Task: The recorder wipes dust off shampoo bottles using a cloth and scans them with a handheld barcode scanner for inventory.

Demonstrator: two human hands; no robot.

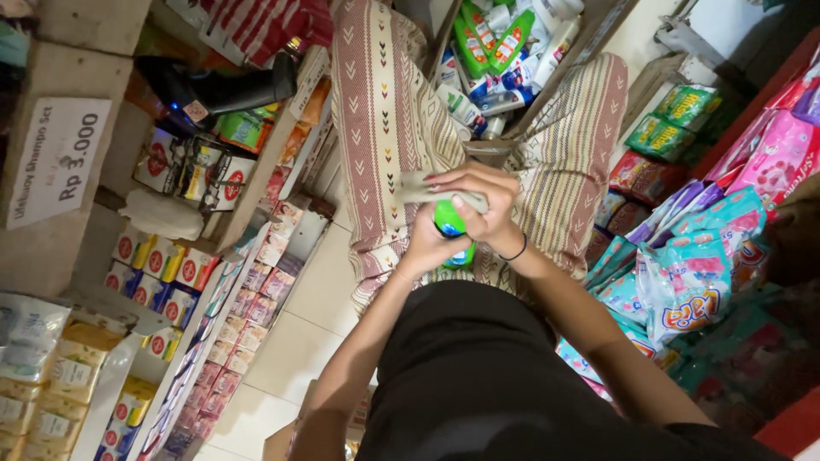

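— What are the hands doing?

— The left hand (424,248) is wrapped around a small green bottle (449,224), gripping it from below. The right hand (478,201) is closed over the top of the bottle, pressing a grey cloth (427,186) against it. A thin black band sits on the right wrist.

— Where is the bottle?

— Held up between both hands, in front of the person's black top and above the lap of someone seated in a striped, patterned skirt (376,128).

— And around them?

— Beyond the skirt is a box of bottles (495,51), green and white ones heaped together. To the right lie pink and teal soft packets (692,282). To the left, shelves carry small red-and-white boxes (158,260), with rows of pinkish cartons (248,316) beside the pale tiled floor (299,341).
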